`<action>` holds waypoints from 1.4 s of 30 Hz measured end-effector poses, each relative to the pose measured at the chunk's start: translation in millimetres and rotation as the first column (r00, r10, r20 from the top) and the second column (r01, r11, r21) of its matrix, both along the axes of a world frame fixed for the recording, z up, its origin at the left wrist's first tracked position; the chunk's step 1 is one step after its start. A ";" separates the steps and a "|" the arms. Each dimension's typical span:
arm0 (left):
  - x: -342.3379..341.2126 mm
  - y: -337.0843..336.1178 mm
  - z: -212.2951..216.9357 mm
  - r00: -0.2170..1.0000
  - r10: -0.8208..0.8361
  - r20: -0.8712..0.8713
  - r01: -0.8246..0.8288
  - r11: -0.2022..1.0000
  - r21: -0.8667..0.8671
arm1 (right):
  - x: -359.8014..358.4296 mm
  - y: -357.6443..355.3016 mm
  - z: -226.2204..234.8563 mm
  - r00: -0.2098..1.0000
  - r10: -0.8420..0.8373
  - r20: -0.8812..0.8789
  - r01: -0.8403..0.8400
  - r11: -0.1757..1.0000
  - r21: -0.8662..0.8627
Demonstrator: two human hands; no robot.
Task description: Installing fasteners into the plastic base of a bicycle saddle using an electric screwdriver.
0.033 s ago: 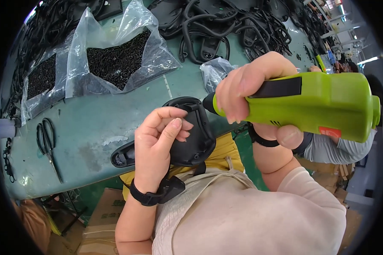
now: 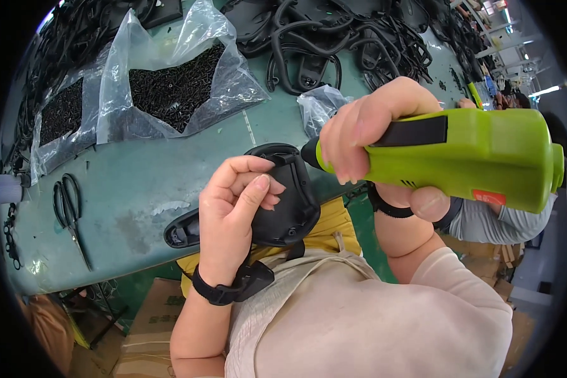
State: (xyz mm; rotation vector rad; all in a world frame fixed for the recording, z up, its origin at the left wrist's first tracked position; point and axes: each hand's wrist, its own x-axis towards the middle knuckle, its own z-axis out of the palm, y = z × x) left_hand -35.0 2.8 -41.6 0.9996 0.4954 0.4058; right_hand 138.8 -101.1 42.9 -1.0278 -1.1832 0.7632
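Note:
In my right hand (image 2: 375, 120) is a green power screwdriver (image 2: 498, 157), lying nearly level with its black nose toward the left. The nose is close beside the upper right rim of a black moulded plastic part (image 2: 290, 208); whether they touch I cannot tell. This part is at the table's near edge, in front of my body. My left hand (image 2: 230, 208) lies over its left side, fingers curled in and thumb bent toward them. Anything inside those fingers is hidden. A narrower black plastic end (image 2: 181, 232) shows left of my left wrist.
Clear plastic bags of small black screws (image 2: 170, 94) lie open on the green table (image 2: 132, 176). Black-handled scissors (image 2: 70, 211) are at the left. Curved black plastic frames (image 2: 309, 38) pile up at the back, near a crumpled clear bag (image 2: 321, 104). Another person's grey sleeve (image 2: 491, 220) shows at right.

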 end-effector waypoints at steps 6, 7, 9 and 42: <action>-1.1 3.3 -3.2 0.999 0.031 0.026 -0.030 0.998 -0.049 | 2.7 12.0 -14.8 0.997 0.035 0.075 -0.039 0.998 0.051; -0.9 3.8 -3.3 0.999 0.034 0.033 -0.032 0.998 -0.062 | -0.1 12.4 -14.4 0.999 0.008 0.050 -0.009 1.000 0.016; -1.0 3.0 -3.6 0.999 0.026 0.028 -0.024 0.999 -0.047 | -2.5 14.4 -14.7 0.999 -0.021 0.028 0.022 1.000 -0.023; -8.7 -27.7 15.5 0.973 -0.067 0.220 0.130 0.950 -0.284 | -2.4 -33.0 23.6 0.877 0.252 -0.409 -0.007 0.858 0.514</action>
